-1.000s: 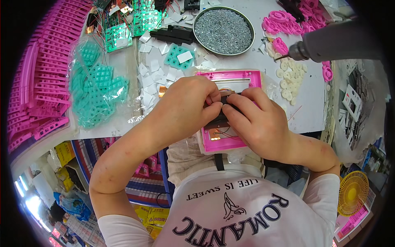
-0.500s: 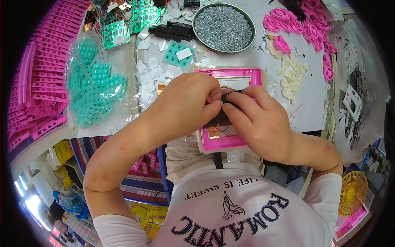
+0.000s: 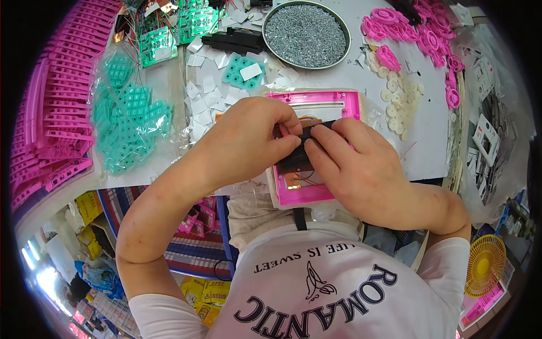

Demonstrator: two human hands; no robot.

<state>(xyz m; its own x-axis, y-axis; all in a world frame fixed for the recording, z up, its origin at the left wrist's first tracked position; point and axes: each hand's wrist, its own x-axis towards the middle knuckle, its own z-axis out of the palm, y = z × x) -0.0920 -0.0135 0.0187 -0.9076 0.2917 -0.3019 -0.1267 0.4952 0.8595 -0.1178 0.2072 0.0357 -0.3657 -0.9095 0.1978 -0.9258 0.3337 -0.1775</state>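
Note:
A pink plastic casing (image 3: 307, 196) lies on the table's near edge, with its inside facing up. Across its middle is a long black plastic part (image 3: 294, 161), partly covered by my fingers. My left hand (image 3: 257, 133) is closed at the part's left side, thumb and forefinger bent toward each other; whatever is between them is hidden. My right hand (image 3: 358, 161) has its curled fingers pressed on the black part's right side. Thin wires and a small copper-coloured piece (image 3: 293, 181) show inside the casing, below the part.
A round metal tray (image 3: 266, 38) of small screws stands beyond the casing. Teal keypads (image 3: 135, 121) in clear plastic and stacked pink parts (image 3: 62, 85) are at left, green circuit boards (image 3: 158, 46) at far left. White discs (image 3: 393, 107) and pink pieces (image 3: 389, 28) lie at right.
My left thumb and forefinger have drawn slightly to the left, and more of the black part shows between the hands. My right hand stays on it. The casing has hardly moved.

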